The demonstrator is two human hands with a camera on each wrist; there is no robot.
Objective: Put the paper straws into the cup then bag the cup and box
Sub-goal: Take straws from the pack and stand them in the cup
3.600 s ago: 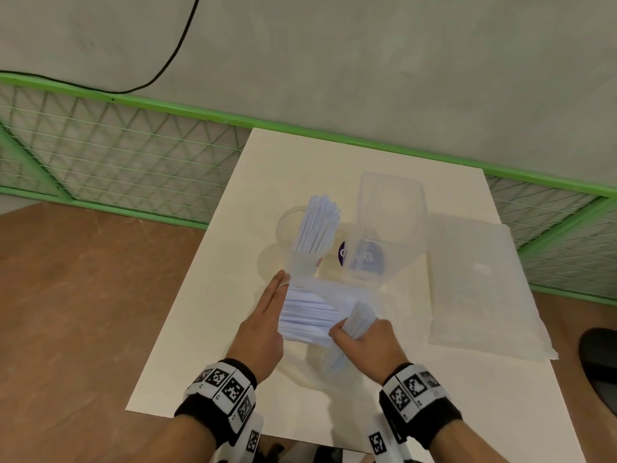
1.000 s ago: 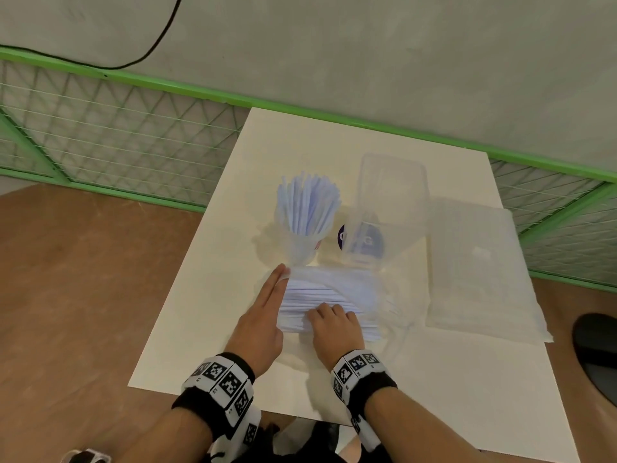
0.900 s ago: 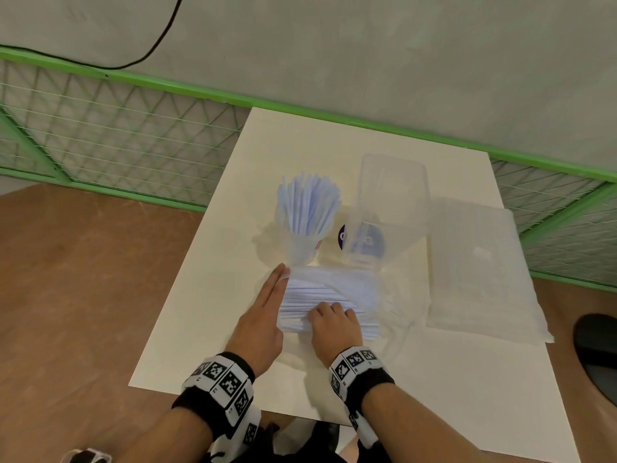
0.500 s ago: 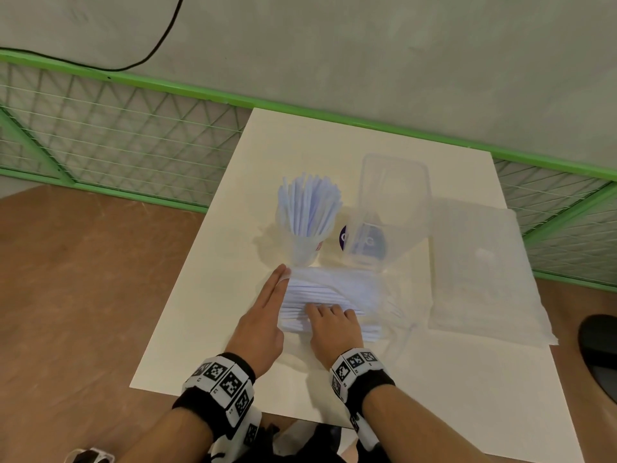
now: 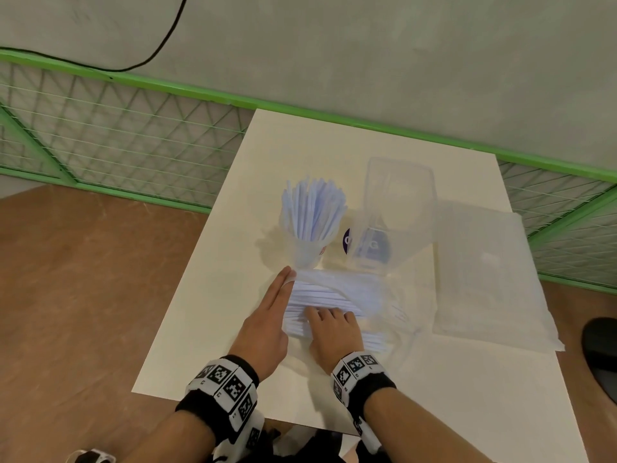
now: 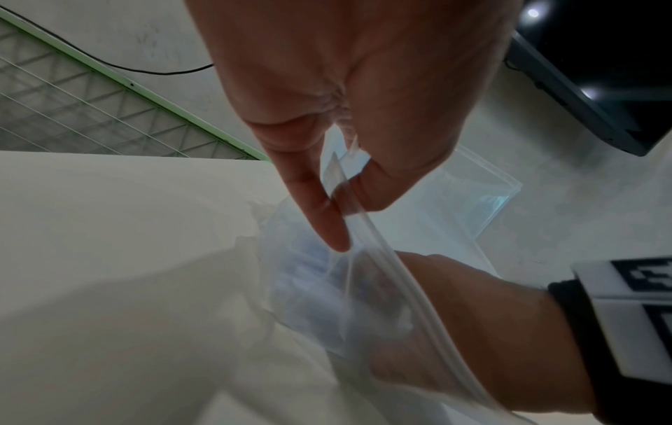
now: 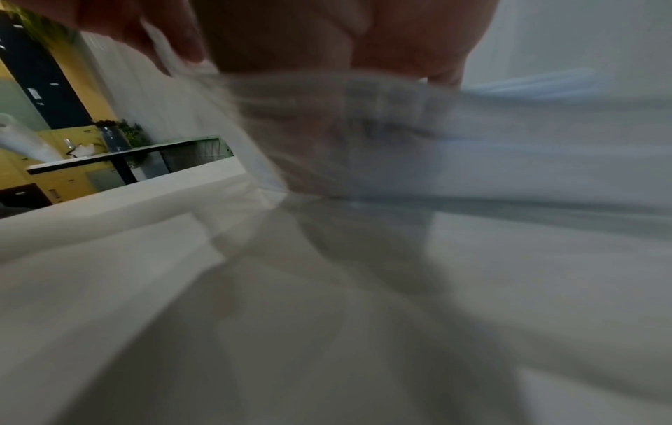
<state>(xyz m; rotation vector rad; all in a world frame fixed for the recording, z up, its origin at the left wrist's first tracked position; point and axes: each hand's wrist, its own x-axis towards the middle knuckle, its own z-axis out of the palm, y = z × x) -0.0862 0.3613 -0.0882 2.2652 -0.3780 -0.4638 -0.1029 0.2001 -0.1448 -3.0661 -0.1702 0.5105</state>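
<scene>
A clear cup (image 5: 305, 252) stands upright on the white table (image 5: 207, 329), packed with white paper straws (image 5: 312, 212). Right of it sits the clear plastic box (image 5: 394, 222). In front of both lies an open clear wrapper (image 5: 377, 295) with more loose straws (image 5: 320, 300). My left hand (image 5: 270, 315) lies along the wrapper's left end; in the left wrist view its thumb and forefinger (image 6: 338, 198) pinch the wrapper's rim (image 6: 367, 230). My right hand (image 5: 334, 329) reaches into the wrapper, fingers curled over the straws. The right wrist view is blurred.
A large clear zip bag (image 5: 484, 272) lies flat at the table's right side. A green mesh fence (image 5: 117, 135) runs behind and left of the table, with a grey wall beyond. A dark shoe (image 5: 601, 349) is on the floor at the right.
Since 3.6 s ago the cup has gained a bundle of straws and my right hand has come back into the wrapper. Over the last second both hands have hardly moved.
</scene>
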